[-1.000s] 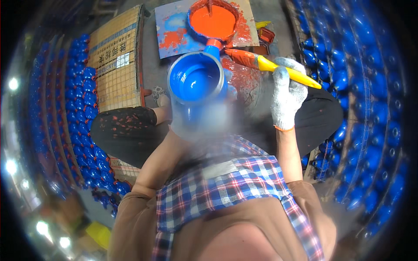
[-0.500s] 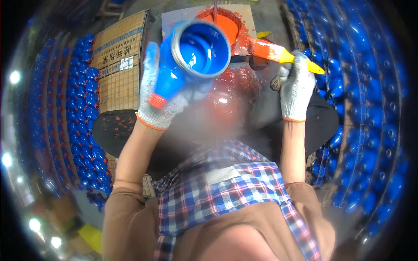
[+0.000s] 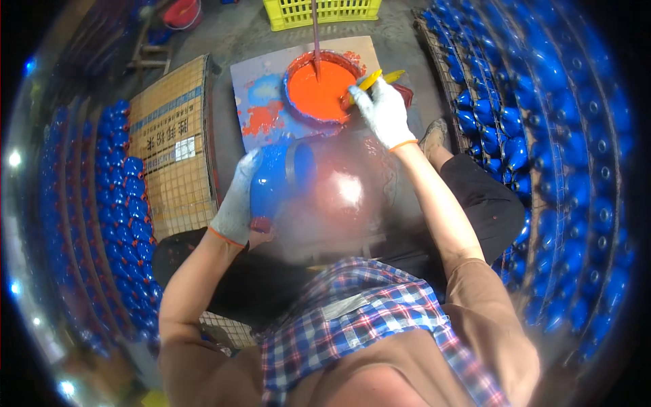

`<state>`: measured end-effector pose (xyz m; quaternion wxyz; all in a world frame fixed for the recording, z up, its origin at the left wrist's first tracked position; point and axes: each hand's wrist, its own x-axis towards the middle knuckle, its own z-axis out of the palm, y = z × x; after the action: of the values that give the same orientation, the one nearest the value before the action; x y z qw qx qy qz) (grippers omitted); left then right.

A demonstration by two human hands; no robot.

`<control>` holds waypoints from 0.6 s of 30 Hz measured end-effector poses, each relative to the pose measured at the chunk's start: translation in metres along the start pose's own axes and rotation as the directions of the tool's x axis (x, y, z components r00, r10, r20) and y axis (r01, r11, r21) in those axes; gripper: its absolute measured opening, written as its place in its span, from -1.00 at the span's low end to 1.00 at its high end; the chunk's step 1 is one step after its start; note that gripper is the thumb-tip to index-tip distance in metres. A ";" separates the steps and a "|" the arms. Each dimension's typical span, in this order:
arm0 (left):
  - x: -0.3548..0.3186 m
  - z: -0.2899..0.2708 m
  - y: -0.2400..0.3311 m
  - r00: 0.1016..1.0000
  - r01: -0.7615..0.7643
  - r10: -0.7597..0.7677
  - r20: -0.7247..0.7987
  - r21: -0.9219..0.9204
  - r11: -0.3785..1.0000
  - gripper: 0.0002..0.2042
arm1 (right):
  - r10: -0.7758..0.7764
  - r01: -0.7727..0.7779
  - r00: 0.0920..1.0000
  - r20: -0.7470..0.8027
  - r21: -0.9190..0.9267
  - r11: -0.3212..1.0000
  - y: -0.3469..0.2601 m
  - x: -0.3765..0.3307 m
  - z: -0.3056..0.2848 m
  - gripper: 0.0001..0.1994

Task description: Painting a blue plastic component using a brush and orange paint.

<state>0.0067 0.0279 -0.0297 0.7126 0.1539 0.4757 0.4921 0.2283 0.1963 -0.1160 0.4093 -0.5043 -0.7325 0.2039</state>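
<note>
My left hand (image 3: 235, 198), in a white knit glove with an orange cuff, grips the side of a glossy blue hollow fitting (image 3: 272, 175) above my lap. A haze in the picture blurs the fitting's right end. Over the right rim of a bucket (image 3: 287, 93) of orange paint (image 3: 319, 98), my gloved right hand (image 3: 384, 117) is closed on a paintbrush by its yellow handle (image 3: 369, 80). The bristles are mostly hidden by the hand, low at the paint. A stick (image 3: 316, 34) stands upright in the paint.
The bucket rests on a paint-spattered board (image 3: 245, 80). Beyond it is a yellow crate (image 3: 322, 13). Racks of blue fittings stand left (image 3: 125, 203) and right (image 3: 569, 176). A cardboard-covered rack (image 3: 169, 149) is at my left. A reddish, shiny rounded surface (image 3: 352, 193) lies below the bucket.
My right hand has swung the brush leftward to the paint bucket. My left hand has lowered the blue fitting toward my lap and turned its open mouth away from view.
</note>
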 end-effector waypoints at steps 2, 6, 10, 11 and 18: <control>-0.018 0.006 -0.005 0.998 0.063 -0.062 -0.014 0.080 0.995 -0.42 | 0.027 -0.025 0.996 0.086 -0.019 1.000 0.000 -0.025 -0.002 -0.70; -0.025 -0.013 -0.010 0.990 -0.133 0.122 0.071 0.195 0.972 -0.31 | 0.085 -0.085 0.996 0.036 0.012 0.996 -0.018 -0.048 -0.030 -0.74; -0.018 -0.003 0.003 0.887 -0.432 0.403 0.224 0.709 0.557 -0.23 | 0.291 -0.274 0.956 -0.039 0.240 0.931 -0.014 -0.048 -0.051 -0.75; -0.020 0.010 0.003 0.777 -0.545 0.545 0.315 0.770 0.332 -0.22 | 0.395 -0.363 0.919 -0.017 0.357 0.860 -0.016 -0.049 -0.055 -0.75; -0.005 0.000 0.006 0.169 -0.705 0.353 0.920 0.364 -0.609 -0.33 | 0.512 -0.483 0.840 0.181 0.679 0.552 -0.026 -0.056 -0.076 -0.65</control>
<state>0.0031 0.0266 -0.0230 -0.0434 0.8871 0.3193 0.3304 0.2838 0.1261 -0.0758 0.5082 -0.4997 -0.4175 0.5637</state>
